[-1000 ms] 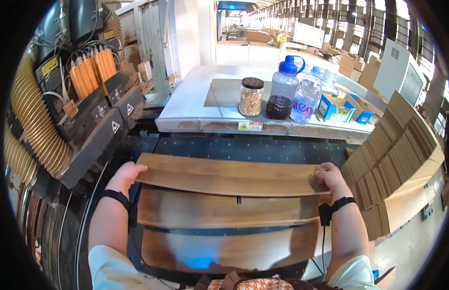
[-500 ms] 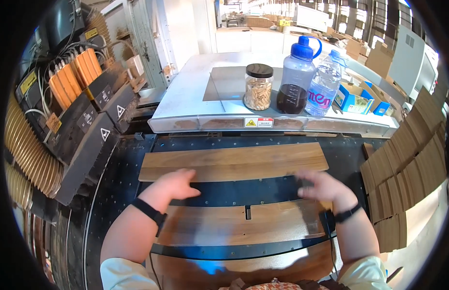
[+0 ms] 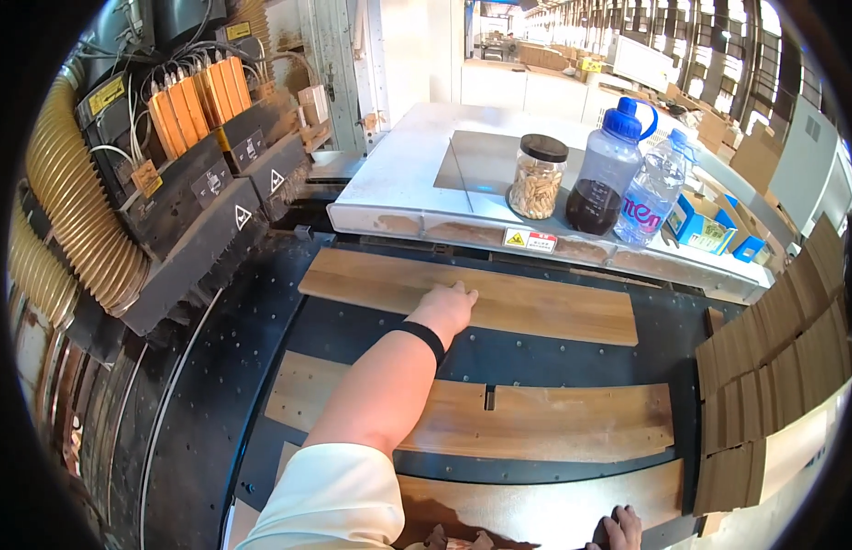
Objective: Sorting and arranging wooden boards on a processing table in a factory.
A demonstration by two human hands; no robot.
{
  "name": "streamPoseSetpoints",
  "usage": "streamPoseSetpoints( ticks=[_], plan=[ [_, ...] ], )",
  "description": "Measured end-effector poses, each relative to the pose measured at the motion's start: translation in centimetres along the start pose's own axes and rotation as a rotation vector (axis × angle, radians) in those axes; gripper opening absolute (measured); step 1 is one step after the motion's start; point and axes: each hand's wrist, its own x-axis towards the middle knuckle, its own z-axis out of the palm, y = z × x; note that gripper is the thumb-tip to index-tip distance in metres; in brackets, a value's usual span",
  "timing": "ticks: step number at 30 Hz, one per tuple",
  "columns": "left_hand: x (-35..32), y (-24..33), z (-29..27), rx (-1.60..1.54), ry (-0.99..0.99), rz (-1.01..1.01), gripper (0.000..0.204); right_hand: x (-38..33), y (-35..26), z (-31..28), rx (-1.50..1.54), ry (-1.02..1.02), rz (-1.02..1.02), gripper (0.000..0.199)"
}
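My left hand [image 3: 447, 307] reaches across to the far wooden board [image 3: 554, 310], its fingers resting on the top face. No grip round an edge shows. A middle board [image 3: 573, 417] with a small slot lies under my left forearm. At the lower edge, my right hand [image 3: 619, 529] is at the near board [image 3: 536, 500], partly cut off by the frame. Its fingers look bent and lie in shadow, so what they hold, if anything, is hidden. All three boards lie on a black perforated machine bed [image 3: 518, 357].
Behind the bed, a white machine top [image 3: 398, 174] carries a jar [image 3: 538, 179], a blue-capped jug [image 3: 602, 174], a water bottle [image 3: 648, 192] and a small blue box [image 3: 706, 223]. Stacked brown panels [image 3: 765, 367] stand right. Machine heads [image 3: 197, 202] with ribbed hoses [image 3: 87, 202] stand left.
My left hand has moved forward and right onto the far board. My right hand has drawn back to the lower edge. The view has turned, and the far board now slants down to the right.
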Motion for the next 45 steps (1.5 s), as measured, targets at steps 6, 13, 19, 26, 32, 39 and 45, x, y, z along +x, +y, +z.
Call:
streamPoseSetpoints(
  ticks=[6,13,19,26,32,39,45],
  plan=[
    [3.9,-3.9,-0.8,-0.029,-0.074,-0.178,0.037,-0.9,1.8,2.1,-0.014,0.103,-0.037,0.050],
    [4.3,-6.5,-1.8,0.070,0.008,-0.199,0.037,0.1,0.8,1.6,-0.025,0.121,-0.013,0.050],
    [4.6,-6.2,0.8,0.068,0.135,-0.204,0.045,0.3,0.8,1.4,-0.025,0.135,0.014,0.049],
    [3.8,-5.7,0.3,0.086,0.072,-0.251,0.047,-0.7,1.1,1.5,-0.034,0.158,-0.005,0.060],
    [4.0,-6.0,0.0,0.107,0.041,-0.230,0.047,-1.0,1.2,2.1,-0.043,0.164,0.001,0.059],
    [4.2,-5.9,-0.6,0.128,0.023,-0.218,0.045,-0.2,0.4,1.5,-0.010,0.192,0.023,0.056],
    [4.6,-5.5,-1.3,0.131,0.023,-0.203,0.045,-0.3,0.3,1.0,0.013,0.243,0.046,0.054]
  ],
)
